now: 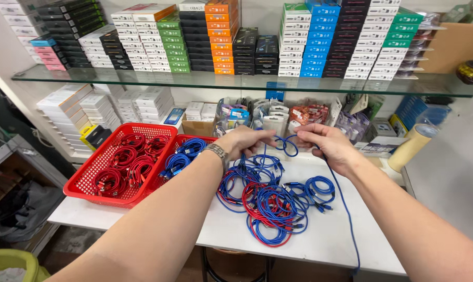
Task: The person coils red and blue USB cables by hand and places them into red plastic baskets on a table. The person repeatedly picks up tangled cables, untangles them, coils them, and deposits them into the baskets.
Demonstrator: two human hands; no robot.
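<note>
My left hand [245, 141] and my right hand [328, 144] are raised over a white table [330, 237], both pinching one blue cable [287, 145] that loops between them. The cable's loose end trails from my right hand down past the table's front edge. Below the hands lies a tangled pile of blue and red cables [272, 201]. My left wrist wears a metal watch band [217, 152].
Two red baskets stand at the left: one [87, 175] with coiled red cables, the other [158, 180] with coiled blue cables. Small packaged goods line the table's back. A glass shelf [236, 81] carries stacked boxes. A tape roll [411, 146] lies at the right.
</note>
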